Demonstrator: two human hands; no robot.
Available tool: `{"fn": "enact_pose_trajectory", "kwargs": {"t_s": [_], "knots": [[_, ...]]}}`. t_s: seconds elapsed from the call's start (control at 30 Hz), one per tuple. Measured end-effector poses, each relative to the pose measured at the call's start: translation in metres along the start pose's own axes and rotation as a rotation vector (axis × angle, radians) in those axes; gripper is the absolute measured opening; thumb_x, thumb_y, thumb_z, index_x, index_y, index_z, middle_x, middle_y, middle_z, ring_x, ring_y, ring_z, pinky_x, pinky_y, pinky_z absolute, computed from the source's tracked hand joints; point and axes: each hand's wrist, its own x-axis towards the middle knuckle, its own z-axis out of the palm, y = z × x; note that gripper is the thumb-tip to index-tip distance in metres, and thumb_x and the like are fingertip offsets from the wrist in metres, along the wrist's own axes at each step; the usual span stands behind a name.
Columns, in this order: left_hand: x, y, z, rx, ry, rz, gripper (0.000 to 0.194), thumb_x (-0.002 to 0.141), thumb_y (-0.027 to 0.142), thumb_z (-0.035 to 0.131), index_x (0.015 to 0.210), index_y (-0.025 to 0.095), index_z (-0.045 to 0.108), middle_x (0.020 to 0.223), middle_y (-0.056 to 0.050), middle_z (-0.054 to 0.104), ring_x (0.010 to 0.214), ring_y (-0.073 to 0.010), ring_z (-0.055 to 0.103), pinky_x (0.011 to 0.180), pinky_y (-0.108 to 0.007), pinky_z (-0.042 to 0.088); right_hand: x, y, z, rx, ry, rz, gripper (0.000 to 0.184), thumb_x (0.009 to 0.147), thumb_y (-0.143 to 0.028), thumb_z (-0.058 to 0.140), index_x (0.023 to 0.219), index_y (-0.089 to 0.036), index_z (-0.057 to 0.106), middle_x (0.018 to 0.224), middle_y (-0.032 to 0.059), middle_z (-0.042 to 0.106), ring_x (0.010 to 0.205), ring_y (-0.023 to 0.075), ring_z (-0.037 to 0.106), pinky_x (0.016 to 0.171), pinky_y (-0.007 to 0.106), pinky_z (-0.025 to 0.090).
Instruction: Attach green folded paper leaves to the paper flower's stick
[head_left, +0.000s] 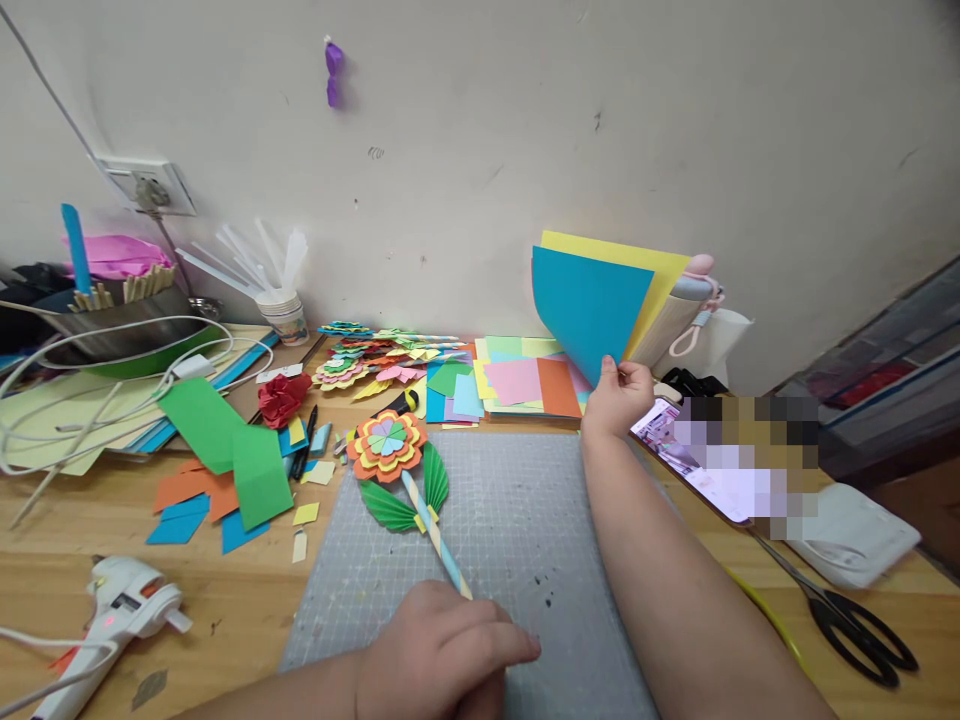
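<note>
A paper flower [387,447] with an orange, yellow and pastel head, pleated green leaves [394,504] and a striped blue, yellow and cream stem [442,545] lies on the grey cutting mat [540,520]. My left hand [450,645] is curled over the lower stem, which it hides, with the index finger pointing right. At the back of the mat, my right hand [619,395] pinches the lower corner of raised coloured paper sheets, a blue sheet [596,300] in front and a yellow sheet [660,280] behind. Beside it lies a stack of coloured paper pieces [525,385].
A glue gun [124,610] lies front left, near green paper scraps [259,475] and crumpled red paper [283,400]. Finished paper flowers [367,360] lie along the wall. On the right are a lit phone [705,470], scissors [847,620] and a white case [862,535].
</note>
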Motion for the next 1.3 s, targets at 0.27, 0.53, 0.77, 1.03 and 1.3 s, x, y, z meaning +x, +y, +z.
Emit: {"fn": "enact_pose_trajectory", "kwargs": {"t_s": [0.27, 0.53, 0.77, 1.03, 1.3], "knots": [[0.000, -0.001, 0.002, 0.007, -0.005, -0.019, 0.022, 0.087, 0.013, 0.038, 0.107, 0.015, 0.047, 0.077, -0.004, 0.067, 0.062, -0.0137, 0.062, 0.051, -0.026, 0.042, -0.001, 0.005, 0.001, -0.021, -0.087, -0.027, 0.017, 0.076, -0.036, 0.053, 0.076, -0.019, 0.048, 0.072, 0.0020, 0.054, 0.070, 0.0177, 0.055, 0.069, 0.033, 0.046], [0.000, 0.001, 0.002, 0.020, 0.006, -0.026, 0.023, 0.086, 0.012, 0.038, 0.106, 0.016, 0.047, 0.075, -0.004, 0.067, 0.060, -0.0128, 0.060, 0.053, -0.024, 0.044, -0.017, -0.004, 0.001, -0.120, -0.557, -0.140, 0.022, 0.075, -0.034, 0.055, 0.091, -0.019, 0.057, 0.089, 0.0055, 0.063, 0.082, 0.0209, 0.059, 0.073, 0.034, 0.046], [0.001, 0.001, 0.001, 0.029, -0.012, -0.026, 0.023, 0.086, 0.013, 0.038, 0.107, 0.016, 0.047, 0.075, -0.004, 0.067, 0.061, -0.0137, 0.062, 0.052, -0.026, 0.044, -0.027, -0.006, 0.000, -0.280, -0.978, -0.274, 0.043, 0.064, -0.020, 0.064, 0.105, -0.026, 0.059, 0.111, 0.0053, 0.058, 0.101, 0.0247, 0.056, 0.086, 0.037, 0.044], [0.000, 0.001, 0.001, 0.034, -0.010, -0.039, 0.023, 0.086, 0.012, 0.037, 0.106, 0.016, 0.047, 0.075, -0.003, 0.067, 0.060, -0.0131, 0.062, 0.052, -0.026, 0.044, -0.026, -0.010, -0.003, -0.387, -1.074, -0.339, 0.044, 0.068, -0.029, 0.066, 0.111, -0.028, 0.056, 0.115, 0.0045, 0.055, 0.101, 0.0248, 0.056, 0.079, 0.036, 0.046], [0.001, 0.001, 0.001, 0.030, -0.016, -0.033, 0.023, 0.087, 0.013, 0.037, 0.106, 0.016, 0.047, 0.075, -0.004, 0.067, 0.060, -0.0137, 0.061, 0.052, -0.026, 0.045, -0.027, -0.017, -0.004, -0.332, -1.083, -0.408, 0.032, 0.068, -0.039, 0.069, 0.098, -0.028, 0.064, 0.107, 0.0025, 0.059, 0.097, 0.0236, 0.057, 0.081, 0.037, 0.045]]}}
